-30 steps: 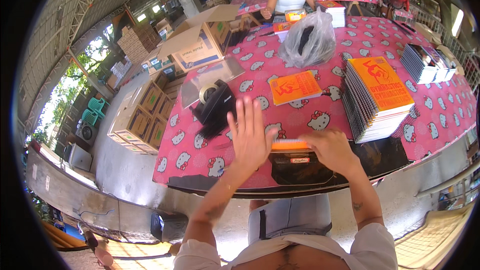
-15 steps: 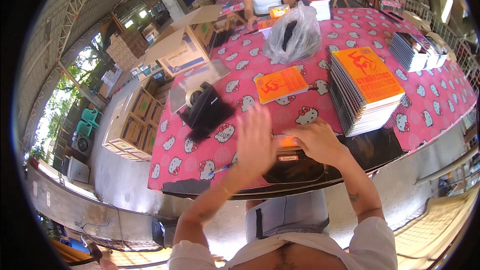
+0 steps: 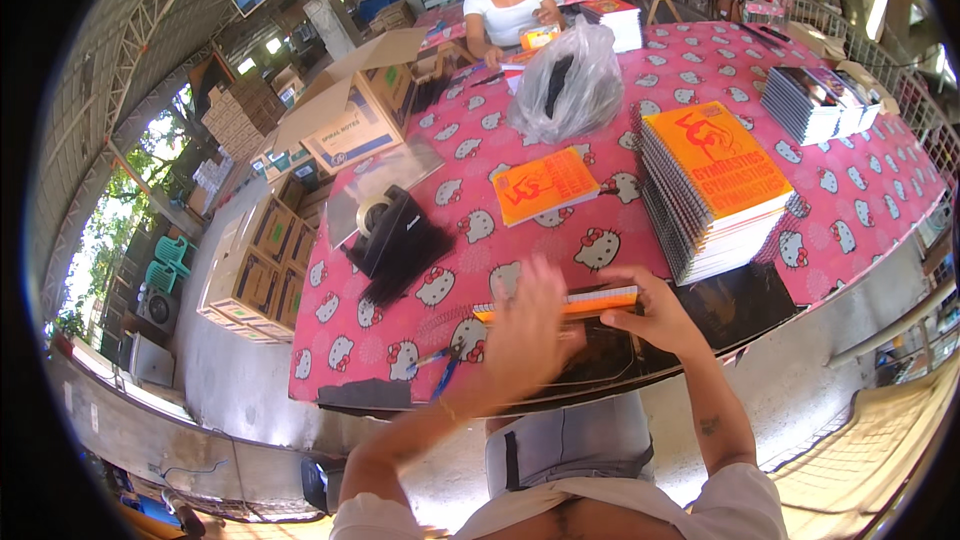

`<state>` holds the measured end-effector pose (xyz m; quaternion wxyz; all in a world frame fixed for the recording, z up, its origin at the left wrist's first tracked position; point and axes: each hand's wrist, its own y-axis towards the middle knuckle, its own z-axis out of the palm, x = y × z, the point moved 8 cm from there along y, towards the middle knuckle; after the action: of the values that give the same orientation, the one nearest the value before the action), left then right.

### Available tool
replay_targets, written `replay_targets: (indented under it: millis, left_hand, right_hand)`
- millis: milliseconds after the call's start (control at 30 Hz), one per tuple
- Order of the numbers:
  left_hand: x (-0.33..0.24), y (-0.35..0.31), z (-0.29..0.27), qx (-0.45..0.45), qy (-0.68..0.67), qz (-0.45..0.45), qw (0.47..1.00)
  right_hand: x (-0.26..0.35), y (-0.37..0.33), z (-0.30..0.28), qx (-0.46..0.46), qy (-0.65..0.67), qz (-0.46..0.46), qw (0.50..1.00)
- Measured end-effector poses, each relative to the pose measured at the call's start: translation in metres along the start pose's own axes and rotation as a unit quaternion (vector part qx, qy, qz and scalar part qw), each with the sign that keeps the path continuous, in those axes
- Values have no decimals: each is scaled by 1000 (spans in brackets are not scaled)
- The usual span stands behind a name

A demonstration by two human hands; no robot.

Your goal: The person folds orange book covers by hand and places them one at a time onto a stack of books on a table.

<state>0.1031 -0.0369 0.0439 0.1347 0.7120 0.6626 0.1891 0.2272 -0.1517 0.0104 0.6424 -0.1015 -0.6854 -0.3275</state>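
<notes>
An orange spiral notebook (image 3: 600, 302) stands on its edge above the near side of the table, its page edges upward. My right hand (image 3: 660, 315) is closed on its right end, the thumb on the near face. My left hand (image 3: 535, 335), smeared by motion, crosses in front of its left part; how its fingers lie cannot be made out. Beneath is a dark, worn board (image 3: 735, 305). Beyond my hands another orange notebook (image 3: 545, 185) lies flat. On the right rises a tall stack of orange spiral notebooks (image 3: 715, 175).
A black tape dispenser (image 3: 395, 230) and a pen (image 3: 445, 375) are on the left of the pink patterned table (image 3: 470, 145). Farther off are a clear plastic bag (image 3: 590, 80), an open carton (image 3: 365, 110) and more notebooks (image 3: 810, 105). A person (image 3: 510, 5) sits opposite.
The notebook between my hands has been raised on edge and shows more. My right hand has shifted to its right end; my left hand has come lower. The view has tilted slightly.
</notes>
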Motion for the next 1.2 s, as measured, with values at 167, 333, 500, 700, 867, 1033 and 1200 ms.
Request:
replay_targets:
  millis: [167,333,500,700,867,1033,1200]
  left_hand:
    - [-30,-38,33,101,-33,52,993]
    - [25,26,-14,-35,128,-79,988]
    - [-32,-36,35,53,-30,81,995]
    - [-35,-52,41,19,-17,108,994]
    - [3,38,9,8,39,25,999]
    - [-10,14,-11,-49,-142,-26,988]
    - [9,33,-19,-79,-180,17,980]
  right_hand:
    - [-18,3,4,-58,-34,46,997]
    - [-6,10,12,-20,-99,45,994]
    - [-17,6,16,18,-78,24,996]
    - [-9,9,24,-17,-143,-34,989]
    - [-3,7,19,-14,-187,-5,982]
    - [-1,7,19,-13,-160,-63,985]
    - [19,8,2,-2,-69,-49,996]
